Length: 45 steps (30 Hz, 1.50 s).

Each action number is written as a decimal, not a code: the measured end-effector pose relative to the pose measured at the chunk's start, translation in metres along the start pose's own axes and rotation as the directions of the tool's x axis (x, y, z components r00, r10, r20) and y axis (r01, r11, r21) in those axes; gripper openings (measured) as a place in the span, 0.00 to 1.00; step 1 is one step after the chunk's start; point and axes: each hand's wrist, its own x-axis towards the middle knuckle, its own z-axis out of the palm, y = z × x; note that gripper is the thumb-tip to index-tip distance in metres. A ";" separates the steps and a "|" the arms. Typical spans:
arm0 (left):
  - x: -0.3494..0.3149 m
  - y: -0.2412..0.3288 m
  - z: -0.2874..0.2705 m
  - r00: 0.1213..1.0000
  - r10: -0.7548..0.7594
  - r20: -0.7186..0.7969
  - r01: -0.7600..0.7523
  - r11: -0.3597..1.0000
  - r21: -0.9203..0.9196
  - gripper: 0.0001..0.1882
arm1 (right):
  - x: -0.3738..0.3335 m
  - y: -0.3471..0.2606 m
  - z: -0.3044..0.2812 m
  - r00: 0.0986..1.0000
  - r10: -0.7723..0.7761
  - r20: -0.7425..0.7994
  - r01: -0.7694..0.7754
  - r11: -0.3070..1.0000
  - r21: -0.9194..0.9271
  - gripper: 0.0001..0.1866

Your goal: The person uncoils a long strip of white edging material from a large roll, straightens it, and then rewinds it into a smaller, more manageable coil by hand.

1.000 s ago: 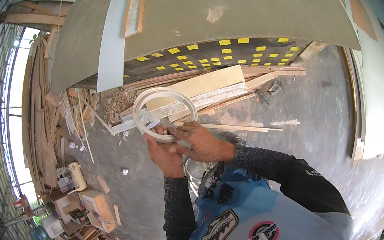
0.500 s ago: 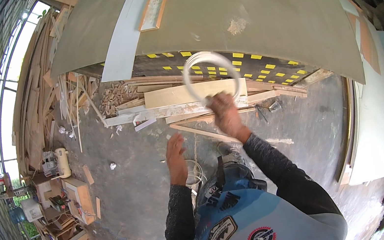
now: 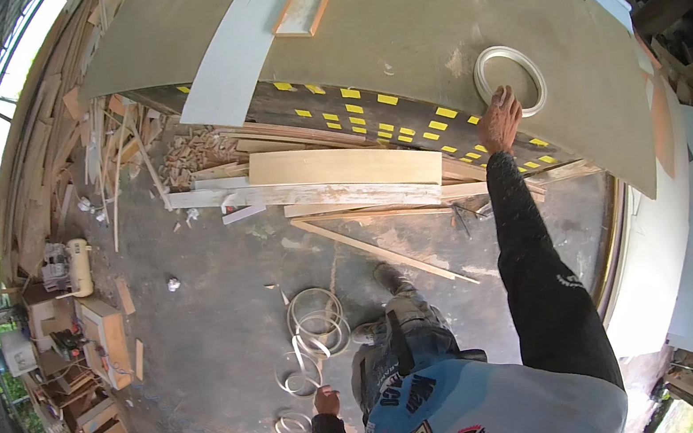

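A white coil of flat strip (image 3: 532, 69) lies at the near right part of the big greenish-brown tabletop (image 3: 389, 22). My right hand (image 3: 500, 120) reaches out to the coil's near left rim, its fingers bent over the band. My left hand (image 3: 327, 400) hangs low beside my leg; its fingers are foreshortened, so their grip is unclear. Close to it on the floor, loose loops of white strip (image 3: 315, 291) lie spread out, with a smaller coil (image 3: 293, 425) just to the left.
Boards (image 3: 343, 166) and a long thin batten (image 3: 379, 253) lie before the table. A pale blue panel (image 3: 220, 56) and a shallow wood-edged tray (image 3: 300, 22) rest on top. Scrap timber (image 3: 42, 154) fills the left side; a cream tank (image 3: 80, 267) stands below it.
My right hand has carried the white coil rightward and onto the tabletop. My left hand has dropped down toward my side. The view has shifted, uncovering more loops on the floor.
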 end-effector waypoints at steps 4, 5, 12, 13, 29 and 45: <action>-0.015 0.017 0.037 0.985 -0.172 0.000 0.164 0.939 -0.301 0.17 | -0.060 -0.054 -0.006 0.997 -0.046 -0.066 0.052 0.994 0.099 0.34; -0.016 0.021 0.046 0.982 -0.188 0.019 0.178 0.891 -0.417 0.18 | -0.087 -0.074 -0.005 0.999 -0.051 -0.001 0.051 0.985 0.165 0.34; -0.006 0.001 0.140 0.922 -0.354 0.157 0.387 0.844 -0.370 0.25 | -0.349 -0.219 0.032 0.253 -0.696 0.673 0.245 0.718 0.651 0.13; -0.010 -0.001 0.159 0.850 -0.471 0.238 0.526 0.784 -0.328 0.28 | -0.383 -0.226 0.037 -0.012 -0.738 0.675 0.118 0.669 0.734 0.13; -0.062 -0.042 0.238 0.419 -0.801 0.428 0.877 0.234 -0.420 0.48 | -0.772 -0.401 0.204 -0.401 -0.897 0.186 0.572 -0.086 0.816 0.24; -0.078 -0.055 0.298 0.449 -0.843 0.296 0.631 0.065 -0.773 0.44 | -0.798 -0.404 -0.023 -0.715 -0.665 -0.217 -0.082 -0.228 0.970 0.11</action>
